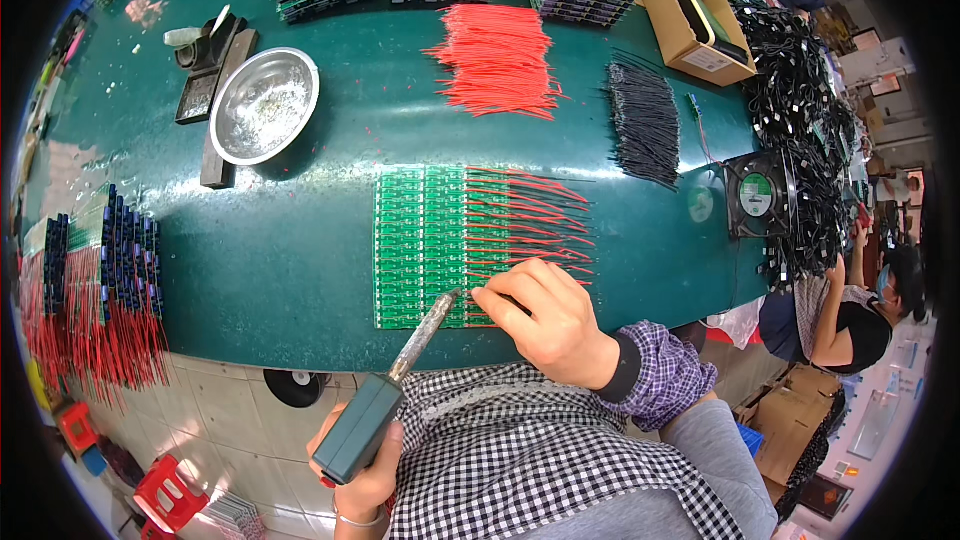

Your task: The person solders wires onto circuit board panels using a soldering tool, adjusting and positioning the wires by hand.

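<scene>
Panel of green circuit boards, lying flat on the dark green table near its front edge, is divided into many narrow rows and crossed by paler upright bands. Thin red wires lie side by side over its right-hand part, their outer ends running past its edge and fanning a little. It sits straight ahead of the worker's checked apron; the right hand reaches over its lower right corner, while the left hand is nearer the body, to its lower left. That left hand is wrapped around the handle of a soldering iron, whose metal shaft slants across to the panel, its tip just beside the right fingertips. The right hand is partly curled, thumb and forefinger drawn close together at the panel; from here I can't tell whether a wire is pinched between them. A metal bowl stands farther off, leftward.
</scene>
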The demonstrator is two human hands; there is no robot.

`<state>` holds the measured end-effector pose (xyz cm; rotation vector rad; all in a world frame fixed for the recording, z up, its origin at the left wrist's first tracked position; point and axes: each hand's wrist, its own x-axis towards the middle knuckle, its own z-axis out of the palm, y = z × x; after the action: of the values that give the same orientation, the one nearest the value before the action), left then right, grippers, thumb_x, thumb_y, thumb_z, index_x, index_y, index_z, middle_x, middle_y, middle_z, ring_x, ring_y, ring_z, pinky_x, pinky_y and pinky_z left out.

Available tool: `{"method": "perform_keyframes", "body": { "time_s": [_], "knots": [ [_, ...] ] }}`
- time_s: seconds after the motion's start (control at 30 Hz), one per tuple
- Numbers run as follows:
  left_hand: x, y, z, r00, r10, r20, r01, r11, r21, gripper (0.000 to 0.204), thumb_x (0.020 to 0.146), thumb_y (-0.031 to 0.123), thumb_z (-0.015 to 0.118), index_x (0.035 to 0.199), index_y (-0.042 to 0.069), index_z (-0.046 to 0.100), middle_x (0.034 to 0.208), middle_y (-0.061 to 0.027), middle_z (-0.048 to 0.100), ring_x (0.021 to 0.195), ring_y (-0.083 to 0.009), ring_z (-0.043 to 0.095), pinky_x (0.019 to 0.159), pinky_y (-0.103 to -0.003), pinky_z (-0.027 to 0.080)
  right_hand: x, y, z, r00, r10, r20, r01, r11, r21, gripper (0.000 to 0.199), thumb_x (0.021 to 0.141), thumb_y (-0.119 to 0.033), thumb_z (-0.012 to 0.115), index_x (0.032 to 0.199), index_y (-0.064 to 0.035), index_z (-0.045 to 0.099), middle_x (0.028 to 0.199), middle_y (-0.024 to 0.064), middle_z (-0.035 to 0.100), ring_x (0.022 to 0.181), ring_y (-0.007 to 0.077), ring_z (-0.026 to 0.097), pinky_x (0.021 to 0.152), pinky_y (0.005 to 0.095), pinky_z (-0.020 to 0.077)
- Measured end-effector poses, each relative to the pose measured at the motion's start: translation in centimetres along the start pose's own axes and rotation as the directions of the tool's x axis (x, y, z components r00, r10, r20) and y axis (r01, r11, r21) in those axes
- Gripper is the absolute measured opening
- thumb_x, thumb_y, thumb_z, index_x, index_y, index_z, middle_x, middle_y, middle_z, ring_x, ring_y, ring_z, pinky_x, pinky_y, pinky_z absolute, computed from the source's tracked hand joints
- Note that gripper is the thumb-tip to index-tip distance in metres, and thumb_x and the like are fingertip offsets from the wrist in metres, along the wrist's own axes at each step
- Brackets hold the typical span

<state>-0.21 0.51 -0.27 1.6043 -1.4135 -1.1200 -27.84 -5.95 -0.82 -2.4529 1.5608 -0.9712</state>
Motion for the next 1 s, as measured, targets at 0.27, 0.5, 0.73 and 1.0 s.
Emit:
{"method": "perform_keyframes", "body": {
  "time_s": [0.27,0.5,0.73,1.0],
  "knots": [
    [-0.4,-0.9,-0.8,0.991,0.055,0.121,-0.064,0.995,0.07,0.032,0.081,0.0,0.081,0.111,-0.003,0.069,0.096,-0.0069,0.07,0.079,-0.0135,0.064,0.069,-0.027,0.052,-0.1,0.2,0.0,1.0,-0.012,0.009,0.012,1.0,0.013,0.035,0.065,-0.004,0.071,0.098,0.0035,0.071,0.091,0.0104,0.064,0.077,0.0236,0.063,0.063,0.0332,0.0516],
    [0.3,0.2,0.2,0.996,0.075,-0.043,-0.075,0.997,0.004,0.024,0.069,0.001,0.079,0.091,-0.006,0.071,0.083,-0.0145,0.069,0.066,-0.0228,0.066,0.059,-0.032,0.051,-0.1,0.3,0.3,1.0,-0.011,-0.02,0.011,1.0,0.023,0.035,0.064,-0.002,0.07,0.098,0.0042,0.071,0.09,0.0106,0.063,0.077,0.0241,0.062,0.063,0.0333,0.0521],
    [0.4,-0.4,0.3,0.999,0.041,-0.007,-0.041,0.999,0.018,0.023,0.069,0.0,0.079,0.09,-0.005,0.072,0.082,-0.0145,0.069,0.064,-0.0228,0.065,0.056,-0.031,0.05,0.1,0.2,0.1,1.0,0.0,0.0,0.0,1.0,0.007,0.035,0.064,-0.002,0.07,0.098,0.0037,0.071,0.089,0.0107,0.063,0.077,0.0241,0.061,0.063,0.0332,0.0524],
    [1.3,0.0,0.8,0.981,0.192,0.009,-0.192,0.979,0.073,0.022,0.069,0.002,0.079,0.089,-0.004,0.072,0.08,-0.0135,0.069,0.061,-0.0237,0.064,0.054,-0.032,0.049,0.2,0.1,0.1,1.0,0.012,0.01,-0.012,1.0,0.01,0.036,0.064,-0.001,0.07,0.1,0.0037,0.07,0.09,0.0111,0.063,0.078,0.0248,0.062,0.063,0.0336,0.053]
  ]
}}
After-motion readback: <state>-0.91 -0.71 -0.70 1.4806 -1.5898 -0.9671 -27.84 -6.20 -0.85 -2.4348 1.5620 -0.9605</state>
